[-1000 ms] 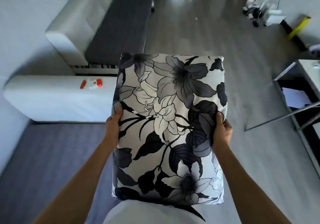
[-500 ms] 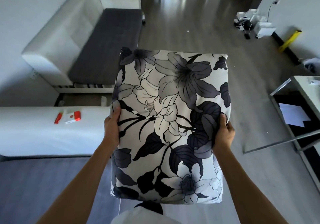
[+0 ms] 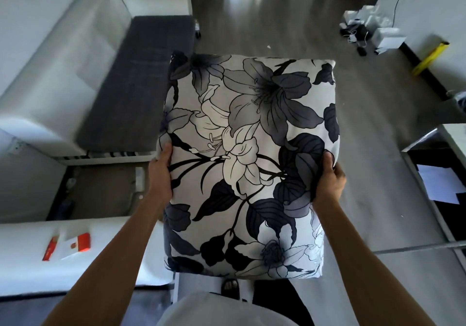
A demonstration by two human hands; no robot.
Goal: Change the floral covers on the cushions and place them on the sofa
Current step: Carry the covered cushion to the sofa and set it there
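Floral cushion [image 3: 249, 164] was held up at frame centre, sofa [image 3: 136, 83] at 10 o'clock. Left hand [image 3: 160, 177] gripped its 9 o'clock edge, right hand [image 3: 329, 182] the 3 o'clock edge; fingers wrapped behind, thumbs on front.

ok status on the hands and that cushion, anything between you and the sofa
Left hand and right hand grip the floral cushion by its sides. Cushion held up, not on the sofa. Sofa seat ahead left, nothing on it.
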